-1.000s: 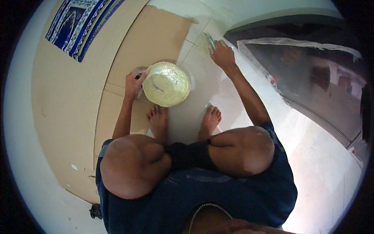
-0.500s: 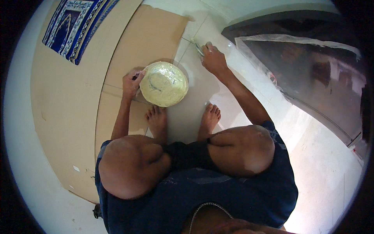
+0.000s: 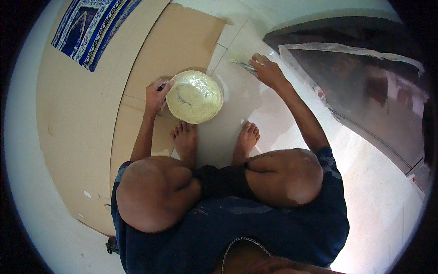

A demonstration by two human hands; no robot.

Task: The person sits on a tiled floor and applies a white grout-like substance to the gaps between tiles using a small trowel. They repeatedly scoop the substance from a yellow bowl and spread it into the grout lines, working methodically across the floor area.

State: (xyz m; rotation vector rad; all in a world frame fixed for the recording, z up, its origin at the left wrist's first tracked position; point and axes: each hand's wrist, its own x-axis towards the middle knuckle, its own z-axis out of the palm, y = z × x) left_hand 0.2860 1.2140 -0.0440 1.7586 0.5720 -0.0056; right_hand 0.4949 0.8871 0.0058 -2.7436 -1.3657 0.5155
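A round bowl (image 3: 196, 102), coated inside with pale yellow wet paste, is above the tiles just ahead of my feet. My left hand (image 3: 157, 93) is closed on its left rim, thumb over the edge. Farther ahead and to the right, my right hand (image 3: 269, 72) grips a thin flat tool like a putty knife (image 3: 247, 66). Pale paste shows on its tip, which points left over the floor, apart from the bowl. Whether the tip touches the tiles I cannot tell.
A flat cardboard sheet (image 3: 178, 41) lies on the tiled floor, beside a larger board (image 3: 86, 128) at left. On that rests a blue patterned mat (image 3: 93, 27). A large dark, plastic-covered panel (image 3: 360, 86) fills the right. My bare feet (image 3: 246, 137) stand close to the bowl.
My right hand has shifted right and slightly nearer, and the tool has turned from pointing up and left to pointing mostly left. The left hand still holds the bowl, almost unmoved.
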